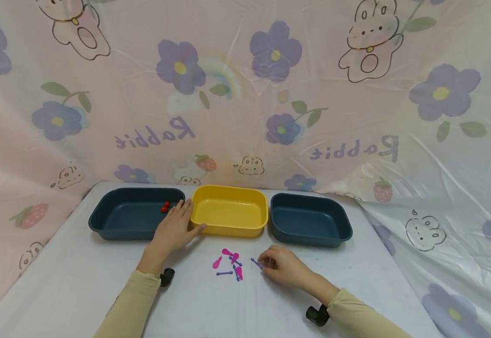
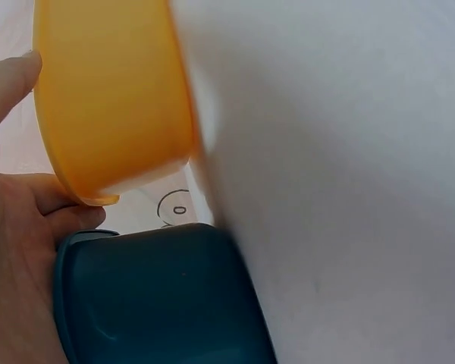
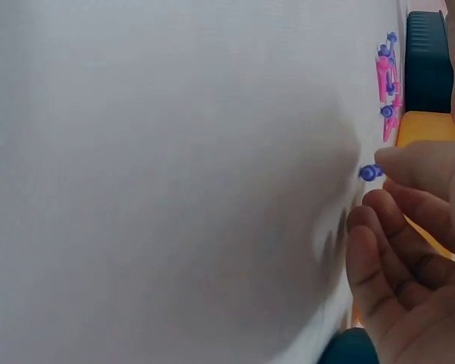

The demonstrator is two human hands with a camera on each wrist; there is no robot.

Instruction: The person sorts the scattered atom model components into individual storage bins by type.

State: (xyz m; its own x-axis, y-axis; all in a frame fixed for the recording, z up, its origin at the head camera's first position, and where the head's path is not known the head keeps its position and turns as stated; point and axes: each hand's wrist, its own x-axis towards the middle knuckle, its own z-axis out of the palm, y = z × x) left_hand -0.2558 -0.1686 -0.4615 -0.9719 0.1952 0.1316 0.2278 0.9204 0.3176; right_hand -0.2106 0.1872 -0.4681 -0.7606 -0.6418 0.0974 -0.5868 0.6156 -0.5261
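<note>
Right hand [image 1: 282,266] pinches purple stick [image 1: 255,262]; left hand [image 1: 173,231], spread, touches yellow tray [image 1: 228,230]. Red pieces [image 1: 164,209] in navy tray [image 1: 122,233], bench's [image 1: 203,310] far-left corner.

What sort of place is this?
Perhaps a makeshift tabletop workspace: a rabbit-and-flower printed sheet hangs behind a white-covered table, where three trays sit near small pink and purple pieces.

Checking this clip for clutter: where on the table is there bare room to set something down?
The table is bare left of the left forearm, between both forearms in front of the small pieces, and between the right forearm and right tray. Crowded: between the hands, where pink pieces and purple pieces lie.
</note>
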